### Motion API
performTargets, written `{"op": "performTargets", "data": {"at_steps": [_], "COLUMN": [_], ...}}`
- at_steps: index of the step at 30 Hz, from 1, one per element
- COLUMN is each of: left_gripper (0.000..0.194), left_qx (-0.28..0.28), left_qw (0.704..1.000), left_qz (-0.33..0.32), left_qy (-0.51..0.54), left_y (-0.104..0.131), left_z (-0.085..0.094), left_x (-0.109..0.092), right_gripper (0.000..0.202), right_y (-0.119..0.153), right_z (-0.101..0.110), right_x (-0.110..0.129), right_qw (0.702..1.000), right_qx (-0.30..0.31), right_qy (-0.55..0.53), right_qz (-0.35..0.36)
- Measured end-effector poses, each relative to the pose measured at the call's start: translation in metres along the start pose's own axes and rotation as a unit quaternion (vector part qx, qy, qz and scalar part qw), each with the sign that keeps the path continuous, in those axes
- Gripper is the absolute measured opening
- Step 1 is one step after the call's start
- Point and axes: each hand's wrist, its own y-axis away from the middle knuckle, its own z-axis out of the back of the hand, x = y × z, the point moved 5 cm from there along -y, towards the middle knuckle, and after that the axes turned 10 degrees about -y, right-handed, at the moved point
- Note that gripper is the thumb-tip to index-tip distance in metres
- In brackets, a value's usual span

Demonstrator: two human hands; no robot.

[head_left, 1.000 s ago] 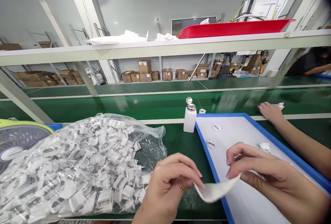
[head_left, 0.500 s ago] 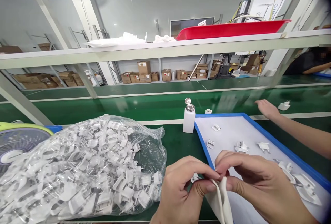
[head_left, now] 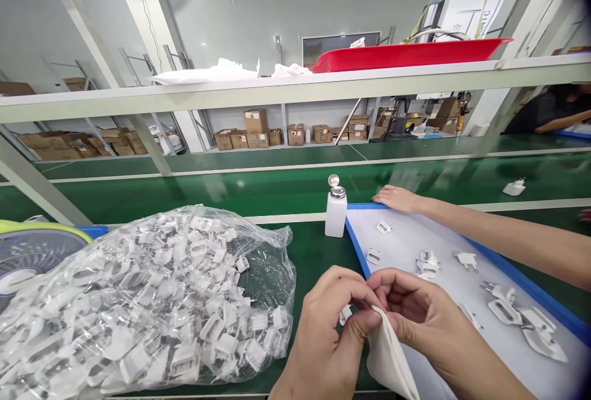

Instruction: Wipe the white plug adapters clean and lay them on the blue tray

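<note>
Before me, both hands pinch a white cloth [head_left: 391, 360] that hangs down between them. My left hand [head_left: 330, 329] is closed, with thumb and forefinger on the cloth's upper edge. My right hand [head_left: 431, 320] is closed on the same edge from the other side, its fingertips meeting the left ones. A small white plastic part [head_left: 345, 314] shows beside the left fingers; I cannot tell whether that hand holds it. Under and beyond my right hand lies a blue-rimmed white tray [head_left: 360, 252] with several white plug housings [head_left: 467, 260] scattered in it.
A clear plastic bag [head_left: 152, 301] full of white plug parts fills the left. A white bottle [head_left: 336, 215] with its metal lid flipped up stands by the tray. A co-worker's hand [head_left: 397, 198] is at the tray's far corner. One plug [head_left: 514, 188] lies farther right.
The co-worker's hand has moved left, from beyond the tray's far side to its far left corner. My hands have shifted slightly left and up, and the cloth hangs more spread out.
</note>
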Motion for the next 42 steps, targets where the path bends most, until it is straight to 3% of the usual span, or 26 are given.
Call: {"op": "performTargets", "data": {"at_steps": [4, 7, 10, 15, 17, 19, 21, 24, 25, 26, 27, 29, 32, 33, 35, 38, 42], "left_gripper": [0.024, 0.034, 0.034, 0.029, 0.029, 0.032, 0.043, 0.051, 0.050, 0.048, 0.045, 0.039, 0.037, 0.038, 0.041, 0.045, 0.040], "left_qx": [-0.022, -0.044, -0.044, -0.042, -0.069, -0.089, -0.073, -0.037, -0.032, -0.025, -0.017, -0.002, 0.024, 0.037, 0.063, 0.078, 0.048], "left_qw": [0.982, 0.957, 0.952, 0.943, 0.947, 0.948, 0.937, 0.898, 0.895, 0.898, 0.905, 0.916, 0.920, 0.920, 0.916, 0.911, 0.923], "left_qz": [0.180, 0.272, 0.282, 0.308, 0.301, 0.297, 0.319, 0.345, 0.339, 0.327, 0.314, 0.294, 0.282, 0.280, 0.281, 0.298, 0.330], "left_qy": [0.046, 0.091, 0.106, 0.117, 0.092, 0.072, 0.125, 0.269, 0.290, 0.293, 0.286, 0.272, 0.270, 0.272, 0.280, 0.274, 0.190], "left_y": [0.006, 0.012, 0.013, 0.016, 0.018, 0.021, 0.025, 0.029, 0.028, 0.026, 0.025, 0.022, 0.020, 0.021, 0.021, 0.023, 0.026], "left_z": [-0.004, -0.004, -0.002, -0.001, 0.001, 0.000, -0.008, -0.024, -0.026, -0.027, -0.027, -0.027, -0.027, -0.027, -0.029, -0.031, -0.025], "left_x": [0.023, 0.036, 0.037, 0.043, 0.046, 0.049, 0.051, 0.052, 0.051, 0.051, 0.051, 0.052, 0.055, 0.056, 0.056, 0.058, 0.069], "right_gripper": [0.056, 0.054, 0.037, 0.039, 0.037, 0.031, 0.018, 0.035, 0.041, 0.045, 0.046, 0.041, 0.028, 0.032, 0.054, 0.070, 0.047], "right_y": [0.008, 0.013, 0.017, 0.021, 0.021, 0.021, 0.024, 0.038, 0.042, 0.044, 0.045, 0.045, 0.034, 0.028, 0.017, 0.008, 0.009], "right_z": [0.007, 0.009, 0.013, 0.010, 0.011, 0.018, 0.022, 0.009, 0.004, 0.001, -0.002, 0.000, 0.020, 0.029, 0.039, 0.035, 0.027], "right_x": [-0.025, -0.036, -0.040, -0.037, -0.035, -0.030, -0.015, 0.001, 0.002, 0.002, 0.002, 0.004, 0.000, -0.005, -0.019, -0.032, -0.035], "right_qw": [0.989, 0.989, 0.994, 0.990, 0.993, 0.989, 0.944, 0.784, 0.741, 0.716, 0.712, 0.758, 0.873, 0.907, 0.959, 0.990, 0.983], "right_qx": [-0.078, -0.044, -0.067, -0.114, -0.108, -0.120, -0.118, -0.033, 0.000, 0.024, 0.035, 0.011, -0.120, -0.159, -0.176, -0.108, -0.081], "right_qy": [-0.117, -0.139, -0.075, -0.072, -0.034, 0.071, 0.233, 0.458, 0.504, 0.531, 0.539, 0.499, 0.370, 0.315, 0.198, 0.069, 0.003], "right_qz": [-0.045, -0.035, -0.033, -0.041, -0.019, 0.050, 0.203, 0.417, 0.445, 0.453, 0.448, 0.421, 0.294, 0.231, 0.096, -0.061, -0.164]}}
